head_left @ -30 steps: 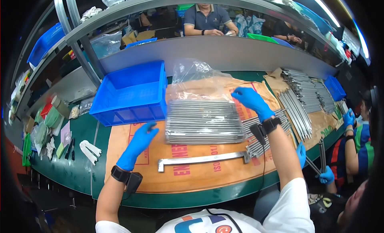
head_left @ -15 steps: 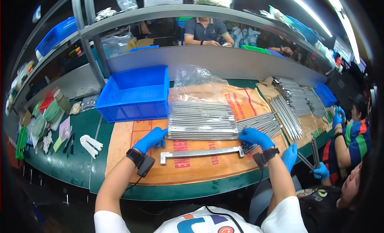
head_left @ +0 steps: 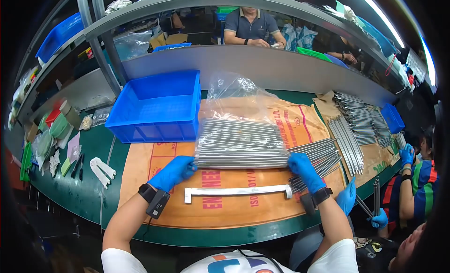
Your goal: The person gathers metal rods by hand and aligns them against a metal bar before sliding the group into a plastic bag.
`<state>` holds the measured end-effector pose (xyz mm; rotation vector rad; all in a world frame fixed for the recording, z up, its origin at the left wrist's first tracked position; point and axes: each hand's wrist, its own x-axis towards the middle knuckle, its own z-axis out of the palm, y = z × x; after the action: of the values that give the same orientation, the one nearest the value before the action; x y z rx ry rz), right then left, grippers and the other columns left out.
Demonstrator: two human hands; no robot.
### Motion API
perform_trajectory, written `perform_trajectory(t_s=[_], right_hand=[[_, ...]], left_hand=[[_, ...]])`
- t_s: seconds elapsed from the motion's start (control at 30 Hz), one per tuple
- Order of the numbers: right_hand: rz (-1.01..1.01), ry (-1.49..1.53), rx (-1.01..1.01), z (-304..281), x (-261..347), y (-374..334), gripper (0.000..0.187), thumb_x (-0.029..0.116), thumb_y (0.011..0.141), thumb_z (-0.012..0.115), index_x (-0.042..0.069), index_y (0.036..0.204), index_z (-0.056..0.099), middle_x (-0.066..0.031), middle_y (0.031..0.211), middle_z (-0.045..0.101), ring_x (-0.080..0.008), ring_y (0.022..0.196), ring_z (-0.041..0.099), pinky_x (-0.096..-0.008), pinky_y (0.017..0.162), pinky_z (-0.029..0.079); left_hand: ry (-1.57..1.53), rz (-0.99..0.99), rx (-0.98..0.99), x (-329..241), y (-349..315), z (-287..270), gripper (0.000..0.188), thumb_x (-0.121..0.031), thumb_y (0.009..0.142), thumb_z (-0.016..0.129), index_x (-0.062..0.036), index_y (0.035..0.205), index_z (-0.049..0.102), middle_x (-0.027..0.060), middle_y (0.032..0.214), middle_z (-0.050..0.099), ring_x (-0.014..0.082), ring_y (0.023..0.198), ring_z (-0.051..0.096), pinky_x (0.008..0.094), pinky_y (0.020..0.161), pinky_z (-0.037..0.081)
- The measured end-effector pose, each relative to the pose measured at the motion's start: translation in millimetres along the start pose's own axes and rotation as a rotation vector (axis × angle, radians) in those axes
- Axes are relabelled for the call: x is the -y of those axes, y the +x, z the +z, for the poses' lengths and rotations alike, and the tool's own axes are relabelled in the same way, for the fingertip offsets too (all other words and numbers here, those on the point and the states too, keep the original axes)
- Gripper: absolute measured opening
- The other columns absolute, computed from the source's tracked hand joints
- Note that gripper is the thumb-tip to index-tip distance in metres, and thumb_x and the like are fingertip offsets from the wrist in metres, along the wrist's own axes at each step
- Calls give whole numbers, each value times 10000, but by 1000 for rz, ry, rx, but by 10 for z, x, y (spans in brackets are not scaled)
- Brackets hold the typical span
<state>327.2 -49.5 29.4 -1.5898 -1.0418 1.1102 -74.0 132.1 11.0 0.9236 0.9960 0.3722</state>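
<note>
A clear plastic bag [head_left: 236, 87] holds a flat row of thin metal rods [head_left: 241, 144], lying side by side on the orange printed sheet [head_left: 225, 216]. My left hand [head_left: 173, 173], in a blue glove, is closed at the near left corner of the bagged row. At its near right corner my right hand [head_left: 305, 171], gloved the same way, has its fingers curled around the edge; some fingertips are hidden. Just below the bag lies a straight metal bar with short bent ends [head_left: 237, 192], touched by neither hand. Loose rods [head_left: 323, 153] lie beyond my right hand.
A blue bin [head_left: 154, 127] stands behind and left of the bag. More rods [head_left: 358, 113] are piled at the right. White tweezer-shaped strips [head_left: 101, 172] and small tools lie left. Beside me, a co-worker's gloved hand [head_left: 379, 219] holds rods. A metal shelf [head_left: 197, 5] spans the back.
The view has shifted slightly. My hands have moved from resting beside the rods to closing at the bag's near corners, and the bagged row looks a little nearer to me.
</note>
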Motion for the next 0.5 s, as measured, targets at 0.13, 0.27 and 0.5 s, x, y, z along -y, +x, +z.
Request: perform_trajectory(t_s=[0.13,0.27,0.5], right_hand=[[46,471,-96,44,116,343,246,190,916,524,92,690,512,25,583,417,-78,510,357,-222,479,281],[-39,653,-99,-100,362,672,273,165,917,520,108,655,469,47,564,343,-72,485,301,-229,456,246],[-97,551,-89,-68,259,189,245,158,919,526,86,687,492,35,567,356,-82,492,323,-229,477,272]], left_hand=[[-162,-10,147,-296,170,-66,220,-233,958,506,-88,793,519,11,674,527,81,453,390,201,401,298],[-297,114,26,-699,303,132,179,-197,950,503,-103,798,502,22,657,516,76,434,352,207,376,241],[-138,210,-120,-322,-105,90,188,-252,984,490,-81,916,529,69,718,600,100,431,432,214,386,318]])
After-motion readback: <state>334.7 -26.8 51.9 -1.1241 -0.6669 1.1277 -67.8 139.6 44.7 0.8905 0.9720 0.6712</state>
